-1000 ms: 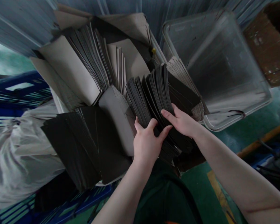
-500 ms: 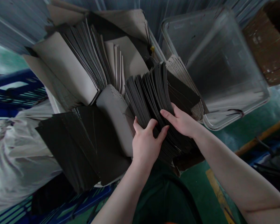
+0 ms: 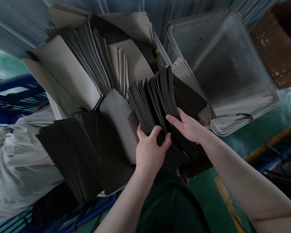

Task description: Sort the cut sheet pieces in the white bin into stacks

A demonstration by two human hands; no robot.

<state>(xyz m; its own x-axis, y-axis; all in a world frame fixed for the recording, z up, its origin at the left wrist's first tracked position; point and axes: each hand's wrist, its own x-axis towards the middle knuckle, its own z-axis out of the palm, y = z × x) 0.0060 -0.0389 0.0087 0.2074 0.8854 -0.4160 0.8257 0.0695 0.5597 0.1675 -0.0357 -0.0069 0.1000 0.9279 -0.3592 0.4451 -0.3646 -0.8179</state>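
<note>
A thick row of dark, thin, card-like sheets [image 3: 162,97] stands on edge in front of me, slightly fanned at the top. My left hand [image 3: 150,147] is closed over the near part of this row, fingers bent on its left side and thumb towards the right. At the row's right side my right hand [image 3: 188,126] grips the sheets, thumb on the edges and the other fingers partly hidden behind them. A grey card piece [image 3: 120,119] with a stitched-looking edge leans just left of my left hand.
More dark sheets [image 3: 87,152] lie to the left, with light and grey sheets [image 3: 87,61] behind. A translucent plastic bin [image 3: 232,68] stands right, beside a brown cardboard box [image 3: 274,48]. At left are a white cloth bag [image 3: 26,165] and a blue crate [image 3: 14,87].
My left hand has shifted slightly left and down, and the gap in the dark sheets beside it looks a little wider. My right hand stays nearly in place.
</note>
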